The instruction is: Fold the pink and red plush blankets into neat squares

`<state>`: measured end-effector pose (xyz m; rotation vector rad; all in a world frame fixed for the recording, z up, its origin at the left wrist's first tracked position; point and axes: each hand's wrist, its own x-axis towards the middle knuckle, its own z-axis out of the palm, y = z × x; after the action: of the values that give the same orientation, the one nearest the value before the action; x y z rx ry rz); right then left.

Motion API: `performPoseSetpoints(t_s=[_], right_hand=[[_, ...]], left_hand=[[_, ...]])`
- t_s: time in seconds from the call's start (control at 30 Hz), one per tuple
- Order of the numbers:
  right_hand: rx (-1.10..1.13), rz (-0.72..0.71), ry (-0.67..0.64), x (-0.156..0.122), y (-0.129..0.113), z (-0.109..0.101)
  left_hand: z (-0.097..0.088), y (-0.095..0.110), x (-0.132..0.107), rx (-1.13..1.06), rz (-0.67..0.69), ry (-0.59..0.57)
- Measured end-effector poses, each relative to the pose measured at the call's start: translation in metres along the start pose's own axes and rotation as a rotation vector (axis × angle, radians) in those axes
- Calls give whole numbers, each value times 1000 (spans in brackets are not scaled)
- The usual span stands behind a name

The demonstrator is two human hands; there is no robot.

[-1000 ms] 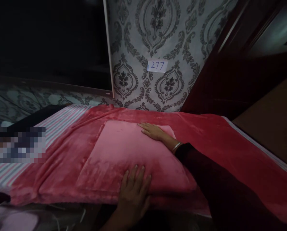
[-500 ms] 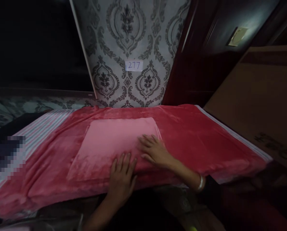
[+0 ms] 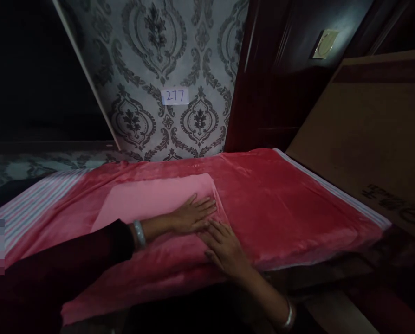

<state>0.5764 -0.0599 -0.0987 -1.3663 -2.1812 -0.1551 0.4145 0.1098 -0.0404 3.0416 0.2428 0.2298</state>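
Note:
A pink pillow [image 3: 148, 199] lies on a red plush blanket [image 3: 280, 204] spread over the bed. My left hand [image 3: 193, 215] rests flat on the pillow's right end, fingers stretched out, with a bangle on the wrist and a dark sleeve behind it. My right hand [image 3: 226, 248] lies flat just in front of it, fingers spread on the blanket at the pillow's near right corner. Neither hand holds anything.
A striped sheet [image 3: 36, 199] shows at the bed's left. Patterned wallpaper with a paper label reading 277 [image 3: 174, 96] stands behind. A dark red door [image 3: 280, 79] and a brown board [image 3: 378, 139] are at the right.
My left hand has slid from the pillow's near edge up onto its right end. My right hand has drawn back toward the near corner. The view has swung to the right.

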Motion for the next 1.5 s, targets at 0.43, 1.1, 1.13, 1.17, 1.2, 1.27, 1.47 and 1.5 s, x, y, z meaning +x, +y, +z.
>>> performPoseSetpoints(t_s=[0.43,1.1,1.13,1.17,1.2,1.27,1.47,1.5], right_hand=[[38,15,-11,-1,-1,-9],[-6,-62,123,1,7,-4],[4,-67,154,0,7,-4],[16,-71,190,-1,6,-4],[27,-73,228,-3,4,-6],[38,-79,290,-8,-3,-9],[49,-41,216,-17,-21,-14],[55,-35,214,-18,-22,-13]], left_hand=[[11,-114,106,-150,-391,-204],[-34,-22,33,-72,-196,132],[-33,-10,18,-91,-159,110],[-31,1,4,-105,-141,88],[-29,11,-8,-113,-141,66],[-25,24,-24,-115,-158,4],[-5,37,-28,-77,-121,-98],[-3,37,-27,-83,-117,-93]])
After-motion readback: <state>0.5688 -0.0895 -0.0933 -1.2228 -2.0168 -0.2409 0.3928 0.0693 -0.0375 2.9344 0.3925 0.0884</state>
